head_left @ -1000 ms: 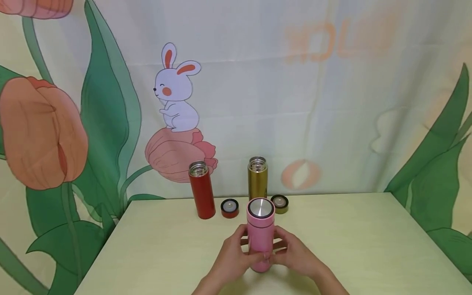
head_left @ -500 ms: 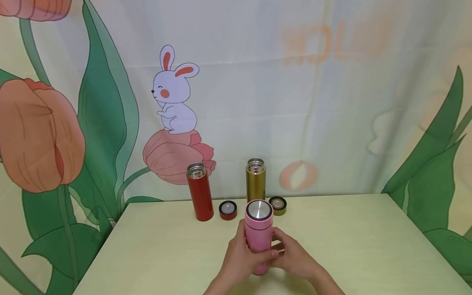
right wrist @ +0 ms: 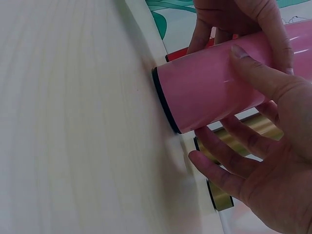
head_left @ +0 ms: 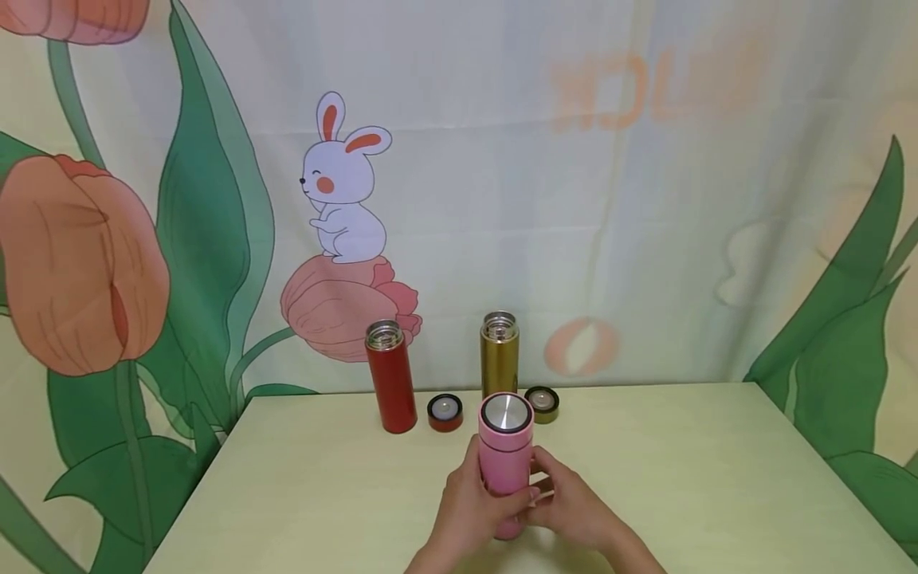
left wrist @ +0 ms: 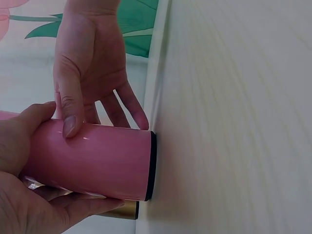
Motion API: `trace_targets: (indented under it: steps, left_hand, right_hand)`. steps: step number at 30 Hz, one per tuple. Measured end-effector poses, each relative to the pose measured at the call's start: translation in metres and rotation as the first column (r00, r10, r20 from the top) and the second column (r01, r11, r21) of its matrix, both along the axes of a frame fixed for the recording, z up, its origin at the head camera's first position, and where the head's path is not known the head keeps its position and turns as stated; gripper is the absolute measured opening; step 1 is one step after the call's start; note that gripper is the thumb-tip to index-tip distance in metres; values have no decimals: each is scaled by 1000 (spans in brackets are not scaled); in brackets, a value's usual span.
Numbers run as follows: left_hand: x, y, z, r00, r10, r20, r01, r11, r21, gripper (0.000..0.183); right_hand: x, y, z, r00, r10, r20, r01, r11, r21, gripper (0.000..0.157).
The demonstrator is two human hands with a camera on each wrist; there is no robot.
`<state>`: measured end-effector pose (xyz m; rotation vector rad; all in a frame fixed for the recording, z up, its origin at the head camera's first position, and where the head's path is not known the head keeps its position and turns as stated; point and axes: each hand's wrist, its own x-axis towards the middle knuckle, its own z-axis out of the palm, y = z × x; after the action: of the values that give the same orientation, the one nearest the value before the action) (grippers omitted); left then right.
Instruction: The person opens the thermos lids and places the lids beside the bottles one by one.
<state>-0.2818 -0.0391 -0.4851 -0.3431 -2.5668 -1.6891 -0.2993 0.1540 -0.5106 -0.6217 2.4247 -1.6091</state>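
A pink thermos point(head_left: 504, 470) stands upright near the front of the table, its pink lid with a silver top in place. My left hand point(head_left: 464, 504) grips it from the left, thumb across the front. On the opposite side my right hand point(head_left: 576, 509) holds the lower body between thumb and fingers. In the left wrist view the black base edge of the thermos point(left wrist: 97, 158) is right at the tabletop. The right wrist view shows the right thumb laid on the pink wall, with the lower fingers spread loosely near the base.
Behind stand an open red thermos point(head_left: 393, 391) and an open gold thermos point(head_left: 500, 363), the latter partly hidden by the pink one. A red lid point(head_left: 445, 422) and a gold lid point(head_left: 547, 414) lie upturned beside them. A printed curtain point(head_left: 459, 199) hangs along the table's point(head_left: 323, 494) back edge.
My left hand has shifted up and round the pink thermos, its thumb reaching farther right. The right hand keeps nearly the same place, and the thermos has hardly moved.
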Motion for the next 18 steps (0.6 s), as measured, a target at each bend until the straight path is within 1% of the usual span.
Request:
trace_targets:
  steps: [9,18]
  left_hand:
    - [-1,-1,-3,1000,-19,-25,19,1000,-9,75]
    - [0,-2,-1,999,-21,-30,20,1000,-21,73]
  right_hand:
    - [1,0,-3,1000,-13,9,13,1000,-21,66]
    - [1,0,-2,1000,-16,4,16,1000,8,66]
